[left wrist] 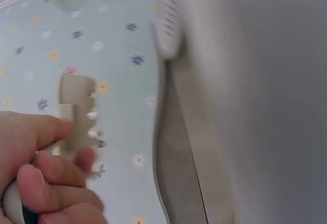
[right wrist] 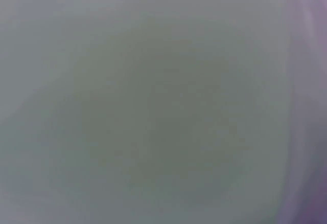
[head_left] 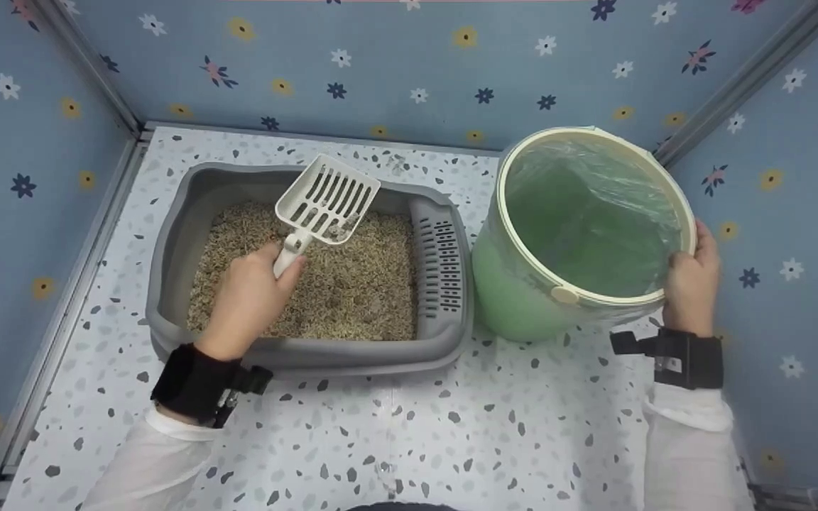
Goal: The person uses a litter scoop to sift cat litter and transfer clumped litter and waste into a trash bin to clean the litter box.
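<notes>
My left hand (head_left: pixel 249 294) grips the handle of a white slotted litter scoop (head_left: pixel 327 199) above the grey litter box (head_left: pixel 366 351). A few small greyish bits (head_left: pixel 338 231) lie on the scoop. Beneath it, tan pellet litter (head_left: pixel 359 298) covers the bottom of the box. In the left wrist view the fingers (left wrist: pixel 56 170) curl around the handle, and the scoop (left wrist: pixel 79 116) is seen edge-on. My right hand (head_left: pixel 694 284) holds the cream rim of a green trash can (head_left: pixel 522 305), which leans toward the litter box. A clear plastic bag (head_left: pixel 615 184) lines the can. The right wrist view is only a blur.
A slotted grey ledge (head_left: pixel 441 266) forms the box's right end, close beside the can. Both stand on a white speckled tabletop (head_left: pixel 395 419). Blue flowered panels (head_left: pixel 409 71) with metal edge rails (head_left: pixel 89 64) enclose the back and both sides.
</notes>
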Action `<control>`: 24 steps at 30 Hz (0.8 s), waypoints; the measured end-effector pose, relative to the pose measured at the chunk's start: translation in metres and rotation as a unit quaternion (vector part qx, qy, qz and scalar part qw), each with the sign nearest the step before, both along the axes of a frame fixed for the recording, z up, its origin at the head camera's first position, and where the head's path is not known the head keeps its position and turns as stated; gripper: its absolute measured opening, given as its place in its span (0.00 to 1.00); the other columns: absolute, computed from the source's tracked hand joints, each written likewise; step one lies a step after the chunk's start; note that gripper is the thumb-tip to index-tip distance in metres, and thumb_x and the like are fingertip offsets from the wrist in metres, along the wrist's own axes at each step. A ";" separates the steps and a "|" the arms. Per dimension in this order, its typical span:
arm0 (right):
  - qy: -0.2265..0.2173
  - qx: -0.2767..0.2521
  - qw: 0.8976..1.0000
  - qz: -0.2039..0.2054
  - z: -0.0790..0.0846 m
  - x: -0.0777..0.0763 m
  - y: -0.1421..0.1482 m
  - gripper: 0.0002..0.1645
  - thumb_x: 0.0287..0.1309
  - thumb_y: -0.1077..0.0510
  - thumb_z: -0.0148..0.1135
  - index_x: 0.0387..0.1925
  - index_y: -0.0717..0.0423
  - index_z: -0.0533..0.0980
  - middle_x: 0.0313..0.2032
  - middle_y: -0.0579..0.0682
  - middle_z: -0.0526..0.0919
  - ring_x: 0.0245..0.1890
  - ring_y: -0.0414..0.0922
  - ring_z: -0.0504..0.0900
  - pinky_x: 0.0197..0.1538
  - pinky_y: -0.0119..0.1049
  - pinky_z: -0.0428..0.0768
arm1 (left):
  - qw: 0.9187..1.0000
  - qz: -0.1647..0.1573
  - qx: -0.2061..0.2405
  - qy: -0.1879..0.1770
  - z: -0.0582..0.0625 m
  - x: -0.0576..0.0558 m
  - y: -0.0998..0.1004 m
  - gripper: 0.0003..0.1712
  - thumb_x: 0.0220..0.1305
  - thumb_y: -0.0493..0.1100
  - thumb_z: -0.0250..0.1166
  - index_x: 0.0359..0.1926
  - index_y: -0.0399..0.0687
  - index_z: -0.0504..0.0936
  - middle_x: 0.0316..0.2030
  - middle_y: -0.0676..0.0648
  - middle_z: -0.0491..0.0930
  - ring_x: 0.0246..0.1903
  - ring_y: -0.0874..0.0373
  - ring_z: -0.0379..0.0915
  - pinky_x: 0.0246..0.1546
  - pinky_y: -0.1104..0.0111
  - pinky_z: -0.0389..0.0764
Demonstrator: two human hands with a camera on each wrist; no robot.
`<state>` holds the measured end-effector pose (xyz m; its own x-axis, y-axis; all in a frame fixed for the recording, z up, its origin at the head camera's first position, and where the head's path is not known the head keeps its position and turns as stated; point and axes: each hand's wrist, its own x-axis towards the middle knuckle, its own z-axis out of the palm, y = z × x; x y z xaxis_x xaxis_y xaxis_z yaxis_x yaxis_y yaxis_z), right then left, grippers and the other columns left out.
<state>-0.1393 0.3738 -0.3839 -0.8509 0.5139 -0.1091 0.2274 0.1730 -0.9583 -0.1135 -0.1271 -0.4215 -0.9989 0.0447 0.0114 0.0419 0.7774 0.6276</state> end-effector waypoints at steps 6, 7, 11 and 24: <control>-0.001 0.006 1.000 0.000 0.000 0.000 0.000 0.40 0.58 0.73 0.28 0.73 0.51 0.47 0.73 0.48 0.50 0.71 0.43 0.52 0.70 0.35 0.54 | 0.988 -0.039 0.049 -0.141 0.024 -0.005 -0.001 0.20 0.71 0.51 0.51 0.44 0.36 0.75 0.18 0.52 0.65 0.13 0.63 0.56 0.10 0.75 0.60; -0.001 0.006 1.000 0.000 0.000 0.000 0.000 0.40 0.58 0.73 0.28 0.73 0.51 0.47 0.73 0.48 0.50 0.71 0.43 0.52 0.70 0.35 0.54 | 0.986 -0.047 0.048 -0.151 0.028 -0.006 0.000 0.21 0.71 0.52 0.51 0.42 0.37 0.75 0.18 0.53 0.64 0.13 0.64 0.55 0.11 0.75 0.59; -0.011 0.011 1.000 -0.002 0.000 0.000 0.000 0.40 0.58 0.73 0.28 0.73 0.51 0.47 0.73 0.48 0.50 0.71 0.44 0.52 0.70 0.35 0.55 | 0.982 -0.081 0.041 -0.168 0.046 -0.011 0.009 0.19 0.71 0.53 0.50 0.34 0.41 0.74 0.18 0.54 0.63 0.13 0.64 0.53 0.11 0.76 0.58; -0.014 0.011 1.000 0.006 0.000 0.000 0.001 0.40 0.60 0.73 0.28 0.73 0.50 0.44 0.73 0.48 0.48 0.71 0.45 0.52 0.70 0.37 0.56 | 0.979 -0.133 0.015 -0.151 0.122 -0.026 0.095 0.16 0.68 0.51 0.54 0.42 0.43 0.78 0.20 0.52 0.68 0.14 0.63 0.58 0.12 0.74 0.61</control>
